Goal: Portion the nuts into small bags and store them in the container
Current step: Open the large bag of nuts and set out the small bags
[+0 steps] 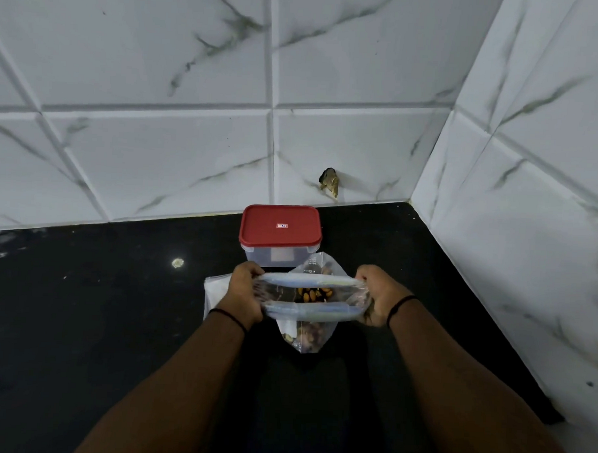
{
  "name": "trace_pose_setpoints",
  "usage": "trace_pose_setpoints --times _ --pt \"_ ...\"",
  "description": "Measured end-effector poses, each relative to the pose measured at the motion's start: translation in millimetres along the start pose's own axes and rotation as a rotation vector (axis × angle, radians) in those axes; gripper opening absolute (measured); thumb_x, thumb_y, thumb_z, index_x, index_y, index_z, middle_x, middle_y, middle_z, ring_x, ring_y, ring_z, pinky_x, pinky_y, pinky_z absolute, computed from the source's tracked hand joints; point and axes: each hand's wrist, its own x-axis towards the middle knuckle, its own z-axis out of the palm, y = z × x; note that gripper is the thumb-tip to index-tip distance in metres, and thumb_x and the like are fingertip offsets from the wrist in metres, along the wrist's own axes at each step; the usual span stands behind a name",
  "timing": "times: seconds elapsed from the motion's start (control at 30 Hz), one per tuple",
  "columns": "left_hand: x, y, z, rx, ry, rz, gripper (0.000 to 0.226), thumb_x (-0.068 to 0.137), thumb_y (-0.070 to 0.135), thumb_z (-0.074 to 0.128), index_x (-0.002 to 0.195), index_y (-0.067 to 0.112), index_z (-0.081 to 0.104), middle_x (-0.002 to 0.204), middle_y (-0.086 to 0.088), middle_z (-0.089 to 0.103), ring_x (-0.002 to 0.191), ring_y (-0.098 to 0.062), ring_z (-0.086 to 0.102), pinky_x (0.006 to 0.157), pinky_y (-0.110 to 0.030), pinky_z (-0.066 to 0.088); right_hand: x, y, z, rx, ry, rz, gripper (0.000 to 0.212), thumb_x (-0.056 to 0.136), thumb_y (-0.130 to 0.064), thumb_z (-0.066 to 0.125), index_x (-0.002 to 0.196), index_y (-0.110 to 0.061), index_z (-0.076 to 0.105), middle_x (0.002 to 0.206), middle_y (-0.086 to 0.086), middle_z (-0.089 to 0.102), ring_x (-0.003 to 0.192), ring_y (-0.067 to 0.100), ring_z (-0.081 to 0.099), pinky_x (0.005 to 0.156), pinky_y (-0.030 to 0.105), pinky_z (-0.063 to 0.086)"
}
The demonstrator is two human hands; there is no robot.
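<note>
A clear zip bag (312, 316) of mixed nuts hangs between my hands above the black counter. Its mouth is pulled wide open, and almonds (313, 294) show inside. My left hand (241, 294) grips the left end of the zip strip. My right hand (377, 294) grips the right end. Behind the bag stands a clear plastic container (275, 256) with its red lid (280, 225) on. A small stack of empty clear bags (214, 291) lies on the counter under my left hand, mostly hidden.
The black counter (99, 303) runs to a white marble-tiled wall at the back and another on the right, forming a corner. A hole (329, 181) breaks the back wall tile just above the container. A small pale spot (177, 262) lies left of the container.
</note>
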Motion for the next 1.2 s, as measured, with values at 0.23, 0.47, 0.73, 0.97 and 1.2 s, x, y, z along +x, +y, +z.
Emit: trace_pose_setpoints --times 0.23,0.47,0.73,0.97,1.2 --pt "7 2 0 0.148 -0.129 0.016 0.019 0.087 0.023 0.056 0.072 0.011 0.059 0.062 -0.009 0.059 0.053 -0.023 0.058 0.059 -0.03 0.052 12 7 -5 -0.2 0.015 -0.096 0.016 0.082 -0.021 0.048 0.085 -0.009 0.058 0.077 0.011 0.062 0.07 0.024 0.061 0.066 0.034 0.055" --pt "20 -5 12 0.618 0.002 0.281 0.056 0.084 0.047 0.063 0.12 0.005 0.06 0.107 -0.016 0.067 0.1 -0.031 0.063 0.092 -0.044 0.052 12 -7 10 -1.125 0.376 -0.584 0.026 0.094 -0.023 0.051 0.105 -0.004 0.065 0.107 0.013 0.068 0.097 0.029 0.064 0.083 0.039 0.052" --pt "-18 -19 -4 1.001 0.102 0.269 0.054 0.088 0.059 0.059 0.099 0.006 0.063 0.082 -0.01 0.065 0.07 -0.022 0.064 0.07 -0.033 0.057 8 -13 51 -1.299 0.11 -0.846 0.024 0.09 -0.032 0.065 0.101 -0.01 0.066 0.098 0.004 0.066 0.089 0.02 0.063 0.076 0.034 0.052" --pt "-40 -33 9 0.777 -0.078 -0.165 0.038 0.098 0.041 0.052 0.083 0.006 0.054 0.074 -0.011 0.058 0.061 -0.019 0.058 0.046 -0.023 0.046 19 -14 60 -1.311 0.132 -0.771 0.024 0.084 -0.031 0.07 0.091 -0.008 0.066 0.089 0.009 0.065 0.086 0.028 0.065 0.069 0.033 0.05" --pt "-27 -39 28 0.388 0.113 -0.022 0.021 0.1 0.014 0.043 0.113 0.002 0.052 0.108 -0.026 0.063 0.084 -0.038 0.066 0.059 -0.039 0.056 13 -28 50 -0.991 0.161 -0.724 0.028 0.092 -0.027 0.063 0.11 -0.006 0.067 0.104 0.013 0.068 0.097 0.028 0.065 0.08 0.036 0.051"
